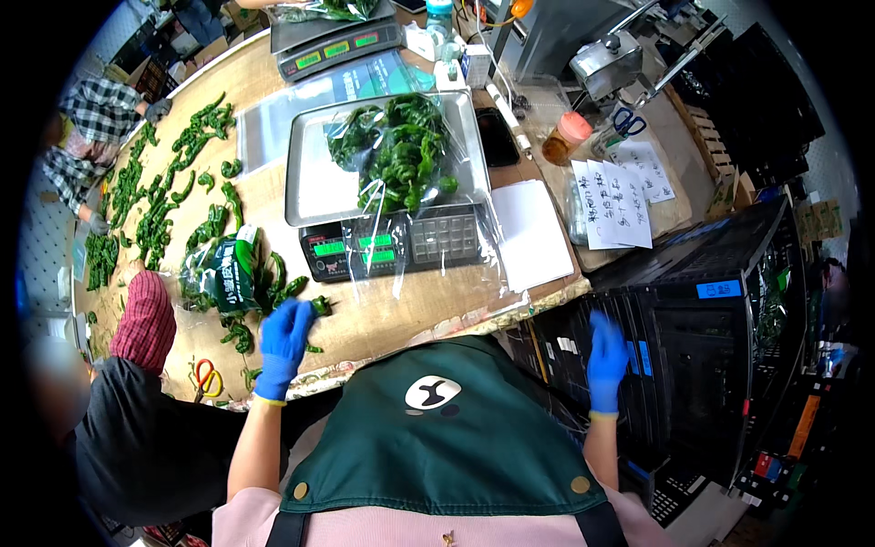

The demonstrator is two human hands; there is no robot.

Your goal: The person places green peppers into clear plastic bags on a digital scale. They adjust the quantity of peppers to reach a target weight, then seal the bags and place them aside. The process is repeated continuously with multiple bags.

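My left hand [286,342], in a blue knit glove, is over the table's front edge beside loose green wrinkled peppers [277,280]; whether its fingers touch one I cannot tell. My right hand [607,359], gloved alike and slightly blurred, hangs in front of the black crates, right of the green apron, with nothing visible in it. Ahead, a clear plastic bag of green peppers [410,150] lies on the steel tray [311,198] of a digital scale [328,256], its open end draping over the keypad. A printed bag of peppers [225,273] stands left of the scale.
White paper sheets [533,236] lie right of the scale, near a phone [496,137]. Handwritten notes [612,205], a red-lidded jar [566,137] and blue-handled scissors [629,123] are farther right. Red-and-yellow-handled scissors [207,379] lie front left. Co-workers stand at left; black crates [697,342] are stacked at right.
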